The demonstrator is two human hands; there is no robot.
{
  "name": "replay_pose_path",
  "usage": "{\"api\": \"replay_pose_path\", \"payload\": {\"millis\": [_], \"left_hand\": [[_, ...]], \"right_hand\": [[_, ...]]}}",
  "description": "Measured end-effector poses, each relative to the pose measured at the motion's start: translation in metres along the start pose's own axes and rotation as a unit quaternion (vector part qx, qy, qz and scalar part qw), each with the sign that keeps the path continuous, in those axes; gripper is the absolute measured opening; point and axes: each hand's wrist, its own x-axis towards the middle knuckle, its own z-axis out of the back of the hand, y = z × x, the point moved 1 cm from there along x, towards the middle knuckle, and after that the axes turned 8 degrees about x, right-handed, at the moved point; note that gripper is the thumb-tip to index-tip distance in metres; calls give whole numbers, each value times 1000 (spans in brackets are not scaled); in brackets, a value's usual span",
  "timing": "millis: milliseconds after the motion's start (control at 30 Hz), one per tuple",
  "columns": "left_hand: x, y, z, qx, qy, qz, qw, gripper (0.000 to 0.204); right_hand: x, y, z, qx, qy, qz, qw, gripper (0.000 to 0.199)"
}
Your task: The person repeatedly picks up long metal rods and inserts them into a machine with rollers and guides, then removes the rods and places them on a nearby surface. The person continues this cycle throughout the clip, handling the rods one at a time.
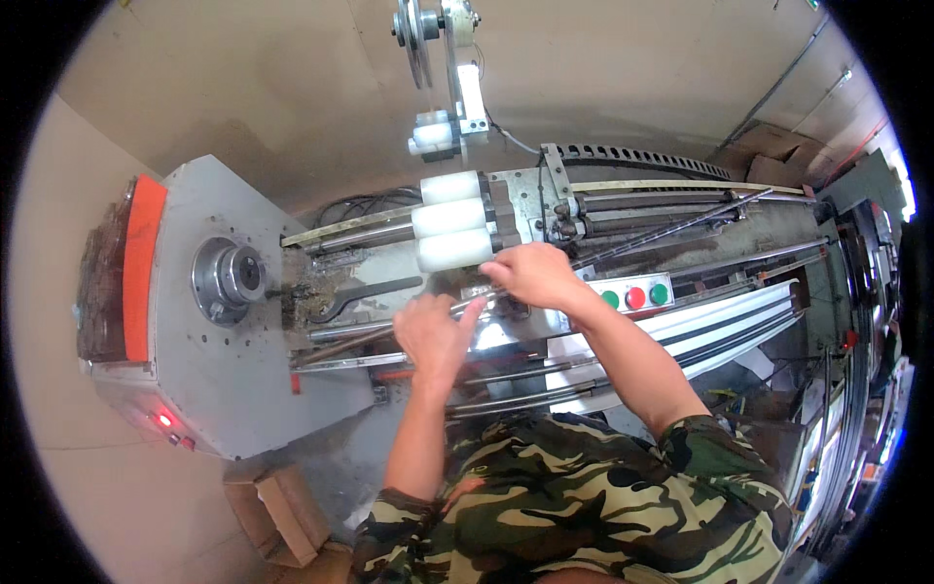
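Even, fairly bright daylight, strongest at the far right edge, where it glares white. Straight lines bend toward the dark round rim. Shadows are soft and the centre is sharp.

The right hand (pixel 533 275) covers whatever its fingertips grip on the carriage, so its hold cannot be read. At three o'clock the long rails (pixel 739 326) blur into cluttered shelving. At twelve o'clock the pulley wheel (pixel 416 29) is cut by the frame's edge. The left hand (pixel 435 336) hides the rod beneath its palm.
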Motion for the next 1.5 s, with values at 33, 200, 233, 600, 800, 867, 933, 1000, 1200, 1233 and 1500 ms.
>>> {"api": "replay_pose_path", "payload": {"millis": [33,200,233,600,800,867,933,1000,1200,1233,1500], "left_hand": [[-2,2,-1,2,-3,3,1000,48],[-1,-4,8,-11,8,8,1000,48],[-1,-4,6,-11,11,5,1000,48],[26,-3,32,-21,264,23,964,49],[32,0,20,-52,295,7,954,44],[38,-1,18,-54,314,-3,948,43],[41,2,21,-61,329,-8,942,42],[45,2,23,-71,343,-25,936,41],[40,0,33,-85,373,-85,920,52],[38,-3,36,-86,375,-91,919,52],[10,-21,63,-77,325,-108,936,58]], "right_hand": [[-14,-4,2,56,-33,-12,998,45],[-104,-93,-74,280,-127,-108,945,39],[-107,-114,-97,244,-163,-89,952,39],[-58,-85,-149,36,-90,205,974,31],[-35,-100,-173,20,-39,189,981,20],[-36,-99,-170,168,-31,71,983,18],[-48,-81,-154,440,-13,-114,891,20],[-60,-69,-130,572,-18,-131,810,21],[-76,-62,-105,705,-48,-175,686,28],[-78,-61,-105,712,-50,-170,679,29],[-84,-55,-106,809,-59,-130,571,27]]}}
